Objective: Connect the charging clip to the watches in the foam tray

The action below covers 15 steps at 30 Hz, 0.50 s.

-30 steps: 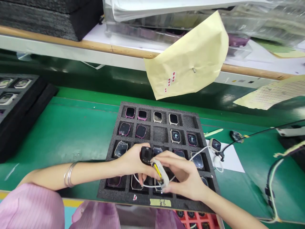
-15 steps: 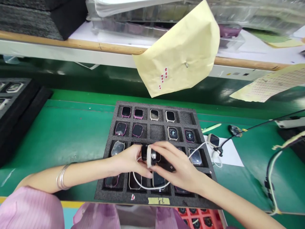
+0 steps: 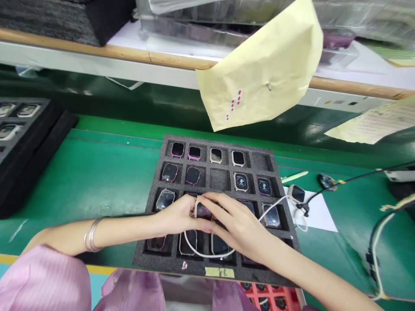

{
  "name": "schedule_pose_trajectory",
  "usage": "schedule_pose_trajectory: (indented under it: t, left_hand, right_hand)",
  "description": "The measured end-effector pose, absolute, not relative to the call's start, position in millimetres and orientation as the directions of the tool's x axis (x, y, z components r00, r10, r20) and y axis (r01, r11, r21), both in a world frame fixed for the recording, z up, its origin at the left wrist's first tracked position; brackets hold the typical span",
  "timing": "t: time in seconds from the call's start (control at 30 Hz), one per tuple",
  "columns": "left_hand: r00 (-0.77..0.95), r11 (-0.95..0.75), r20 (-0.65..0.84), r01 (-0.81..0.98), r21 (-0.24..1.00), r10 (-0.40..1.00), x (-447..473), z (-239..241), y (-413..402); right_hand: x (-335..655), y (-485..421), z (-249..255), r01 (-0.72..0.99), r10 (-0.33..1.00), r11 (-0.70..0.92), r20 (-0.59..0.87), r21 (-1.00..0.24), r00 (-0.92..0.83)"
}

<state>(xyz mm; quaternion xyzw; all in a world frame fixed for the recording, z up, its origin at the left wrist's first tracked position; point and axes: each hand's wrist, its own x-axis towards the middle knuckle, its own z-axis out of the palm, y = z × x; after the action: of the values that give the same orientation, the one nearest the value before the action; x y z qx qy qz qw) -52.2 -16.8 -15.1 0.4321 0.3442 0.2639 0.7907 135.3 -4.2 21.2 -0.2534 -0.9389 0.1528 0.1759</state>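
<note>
Over a dark foam tray [image 3: 181, 263] my two hands meet around a smartwatch [image 3: 202, 211] with a light case, its dark face tilted up. My left hand [image 3: 180, 216] is closed on its left and lower side. The fingers of my right hand [image 3: 231, 218] close on its top and right edge. A white cable [image 3: 207, 255] loops below both hands and emerges on the right beyond my right hand; its end at the watch is hidden. Several watches sit in the tray's pockets, among them one with a lit face [image 3: 241, 182].
On the right, another watch [image 3: 296, 194] lies by white paper [image 3: 319, 214], near a green pen [image 3: 294, 177] and black cables [image 3: 343, 181]. Another foam tray [image 3: 39, 129] stands at left. A shelf edge [image 3: 168, 60] with pinned yellow paper [image 3: 259, 73] crosses the back. Below is a red tray [image 3: 270, 296].
The watch has turned from edge-on to face-up between my hands, and my fingers have drawn closer around it. The view has shifted slightly.
</note>
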Motion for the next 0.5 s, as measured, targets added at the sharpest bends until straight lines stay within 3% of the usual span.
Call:
schedule_pose_trajectory:
  t: [0.23, 0.5]
  left_hand:
    - [0.643, 0.595, -0.350, -0.208, 0.776, 0.681, -52.6, -11.4, -16.7]
    - [0.599, 0.528, -0.390, -0.067, 0.846, 0.700, -47.8, -10.1, -20.7]
  right_hand:
    - [140.0, -0.1, 9.2, 0.345, 0.591, 0.755, 0.351, -0.557, -0.726]
    - [143.0, -0.9, 15.8, 0.301, 0.610, 0.719, 0.363, -0.626, -0.704]
